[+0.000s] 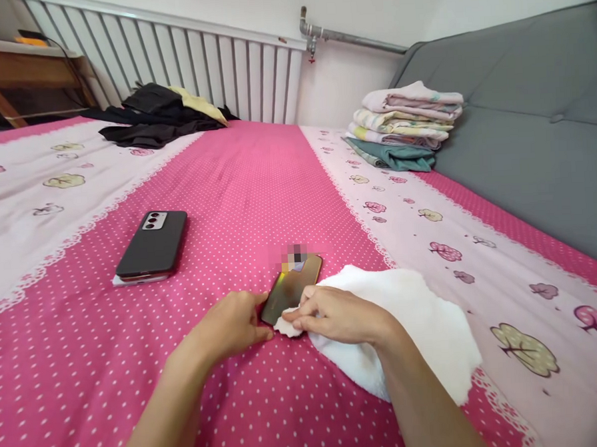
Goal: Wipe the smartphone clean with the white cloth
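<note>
A shiny dark smartphone [282,296] lies at a slant on the pink dotted bedspread, its upper end blurred out. Along its left edge and lower left corner, the fingers and thumb of my left hand [234,320] grip it. My right hand [340,311] pinches a corner of a white cloth [408,314] and presses it against the phone's lower part. The rest of that cloth spreads over the bed under and beyond my right wrist.
To the left, a black phone [154,244] rests on another flat device. Dark clothes [157,114] lie at the far left, before a white radiator [210,61]. Folded cloths [406,124] are stacked by the grey headboard [522,98]. The bedspread [246,179] extends all around.
</note>
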Tool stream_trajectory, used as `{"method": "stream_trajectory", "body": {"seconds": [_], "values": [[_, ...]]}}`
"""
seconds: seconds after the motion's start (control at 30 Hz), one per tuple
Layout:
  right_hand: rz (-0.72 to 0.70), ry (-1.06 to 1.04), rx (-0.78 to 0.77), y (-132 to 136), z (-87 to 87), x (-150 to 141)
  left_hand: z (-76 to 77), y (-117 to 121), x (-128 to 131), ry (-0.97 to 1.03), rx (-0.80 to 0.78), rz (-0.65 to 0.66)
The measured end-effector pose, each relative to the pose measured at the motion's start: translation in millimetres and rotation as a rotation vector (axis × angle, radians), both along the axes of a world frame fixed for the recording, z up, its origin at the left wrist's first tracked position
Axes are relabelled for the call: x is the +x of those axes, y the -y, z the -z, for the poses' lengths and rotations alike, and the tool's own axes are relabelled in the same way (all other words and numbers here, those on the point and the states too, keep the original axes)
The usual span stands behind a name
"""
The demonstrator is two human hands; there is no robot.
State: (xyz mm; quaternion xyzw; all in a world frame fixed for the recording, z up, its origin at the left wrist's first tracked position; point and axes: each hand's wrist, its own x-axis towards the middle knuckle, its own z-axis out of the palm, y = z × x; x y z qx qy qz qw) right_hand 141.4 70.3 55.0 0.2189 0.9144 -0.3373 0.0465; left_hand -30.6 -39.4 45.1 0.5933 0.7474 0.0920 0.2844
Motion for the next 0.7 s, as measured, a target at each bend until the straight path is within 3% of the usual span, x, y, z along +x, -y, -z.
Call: {"method": "stream_trajectory", "body": {"seconds": [0.1,0.33,0.47,0.7], "values": [[0.049,-0.013,-0.035,1,5.0,-4,-0.1,-2,-2,0.007,0.008,-0.002],[0.335,-0.157,0.196,-17,25.6,-14,3.1,-4,-5,-0.041,0.046,-0.045],[0.495,-0.133,0.381,-29,37.5,-19,6.1,-5,-6,-0.072,0.046,-0.067],[0.700,-0.056,0.472,-35,45.9,-18,3.7,-4,-5,-0.090,0.051,-0.076]]}}
